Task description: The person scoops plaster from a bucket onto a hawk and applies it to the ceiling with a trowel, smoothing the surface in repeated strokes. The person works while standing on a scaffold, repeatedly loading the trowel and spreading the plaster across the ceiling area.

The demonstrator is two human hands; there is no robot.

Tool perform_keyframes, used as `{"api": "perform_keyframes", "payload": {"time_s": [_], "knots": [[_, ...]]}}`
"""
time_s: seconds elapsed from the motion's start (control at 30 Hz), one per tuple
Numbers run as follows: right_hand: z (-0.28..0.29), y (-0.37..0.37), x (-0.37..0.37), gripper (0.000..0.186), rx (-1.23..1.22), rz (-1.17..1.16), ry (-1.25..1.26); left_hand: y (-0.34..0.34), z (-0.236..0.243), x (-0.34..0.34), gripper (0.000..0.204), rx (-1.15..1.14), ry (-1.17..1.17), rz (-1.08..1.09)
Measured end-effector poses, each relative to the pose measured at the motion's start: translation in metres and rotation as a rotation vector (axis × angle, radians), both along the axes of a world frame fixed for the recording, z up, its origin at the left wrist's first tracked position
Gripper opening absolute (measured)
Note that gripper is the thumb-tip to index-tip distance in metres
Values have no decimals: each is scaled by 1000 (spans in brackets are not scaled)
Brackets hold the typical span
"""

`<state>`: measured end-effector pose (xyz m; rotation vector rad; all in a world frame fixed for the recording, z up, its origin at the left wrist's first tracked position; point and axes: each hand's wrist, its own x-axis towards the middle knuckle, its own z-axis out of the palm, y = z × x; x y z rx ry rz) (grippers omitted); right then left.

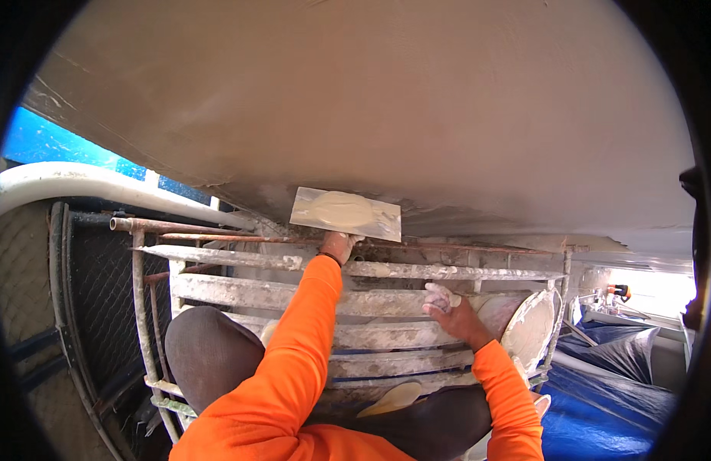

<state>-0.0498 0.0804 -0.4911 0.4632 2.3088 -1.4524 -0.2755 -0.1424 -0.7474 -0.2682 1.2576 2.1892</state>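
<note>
Flat rectangular steel plastering trowel [345,213], loaded with a cream-coloured pat of plaster, sits pressed up near the grey plastered ceiling surface [386,100], directly above the left hand [338,246]. Left fingers wrapped tight round the handle beneath the blade; handle itself hidden. Blade's long axis runs left to right, slightly down toward the right. Right hand [454,310] lies lower and to the right, well apart from the trowel, its plaster-smeared fingers curled loosely on a rail of the plaster-caked metal scaffold frame [355,269]. Round plaster-coated bucket [530,329] just beside the right hand. Blue tarpaulin [601,415] below right.
</note>
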Motion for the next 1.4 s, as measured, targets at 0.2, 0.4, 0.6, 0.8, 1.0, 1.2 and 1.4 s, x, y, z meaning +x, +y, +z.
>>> {"api": "perform_keyframes", "payload": {"time_s": [0.2,0.4,0.6,0.8,1.0,1.2,1.4], "knots": [[16,-21,-8,59,241,99,-206,9,-20,-29,28,75,-447,137],[18,-48,-46,64,331,296,-138,19,44,-46,27,53,-363,174],[1,-87,-118,66,777,410,309,33,99,-48,35,-57,-202,173],[7,-95,-183,61,1115,400,516,45,165,-39,23,5,-67,244],[83,-79,-205,54,1300,433,588,58,259,-34,21,-10,184,293],[179,-64,-205,45,1262,318,783,64,378,-37,27,-93,461,295],[270,-58,-178,38,1326,248,1002,75,458,-22,27,-49,800,250]]}}
